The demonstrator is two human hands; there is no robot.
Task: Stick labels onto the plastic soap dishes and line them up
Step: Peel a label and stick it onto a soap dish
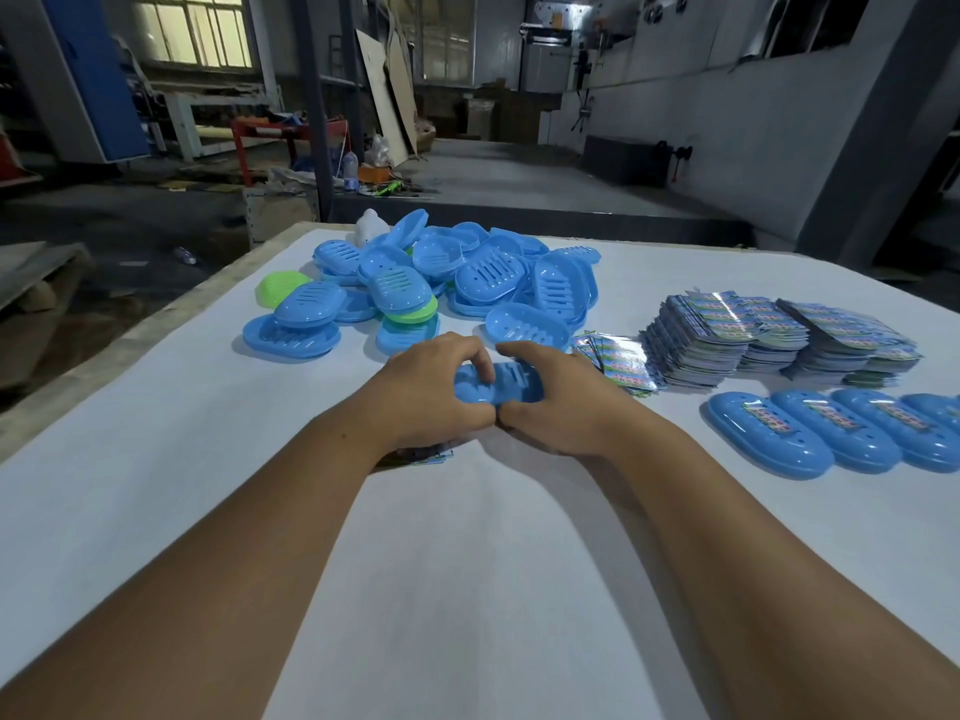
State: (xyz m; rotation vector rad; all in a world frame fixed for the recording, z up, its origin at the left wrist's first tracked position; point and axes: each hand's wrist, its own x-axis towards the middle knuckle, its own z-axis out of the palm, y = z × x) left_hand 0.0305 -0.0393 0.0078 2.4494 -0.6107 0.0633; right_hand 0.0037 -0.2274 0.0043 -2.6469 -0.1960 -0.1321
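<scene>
A blue plastic soap dish [511, 384] with slots sits between my two hands at the table's middle. My left hand [431, 397] grips its left end, fingers curled over the top. My right hand [550, 402] grips its right end; the thumbs meet at the near side. A few labels [415, 456] peek out under my left wrist. Behind lies a pile of blue soap dishes [483, 275] with two green ones [278, 287]. At the right, labelled blue dishes [831, 433] stand in a row.
Tall stacks of shiny labels [769, 337] sit at the right behind the row, with a smaller fanned stack [615, 361] beside my right hand. A white object [370, 226] stands behind the pile. The white table [156, 459] ends at the left edge; workshop floor lies beyond.
</scene>
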